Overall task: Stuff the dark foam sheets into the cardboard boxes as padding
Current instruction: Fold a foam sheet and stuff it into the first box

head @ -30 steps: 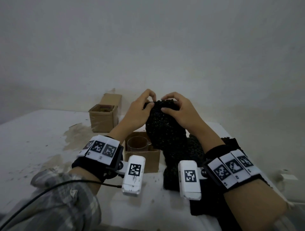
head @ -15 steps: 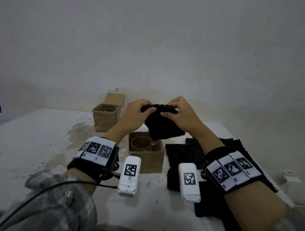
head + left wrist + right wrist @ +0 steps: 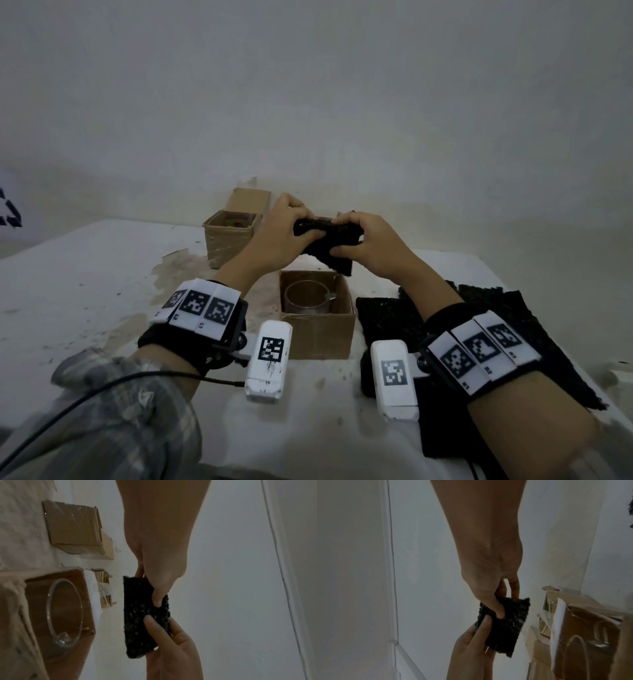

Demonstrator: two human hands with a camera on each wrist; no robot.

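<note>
Where the foam sheet [image 3: 327, 241] hung long and loose 1 second ago, it is now folded into a compact wad, held above the near cardboard box [image 3: 317, 317] that contains a glass cup [image 3: 306, 301]. The left hand [image 3: 284, 233] and right hand [image 3: 368, 243] both keep a clenched grip on it, thumbs pressed into its front. More foam sheets [image 3: 387, 320] lie on the surface [image 3: 85, 274] to the right of that box.

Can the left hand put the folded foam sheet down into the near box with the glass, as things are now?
Probably yes. The left hand and right hand hold the folded foam sheet just above the near cardboard box; its top is open, but the glass leaves only gaps beside it.
</note>
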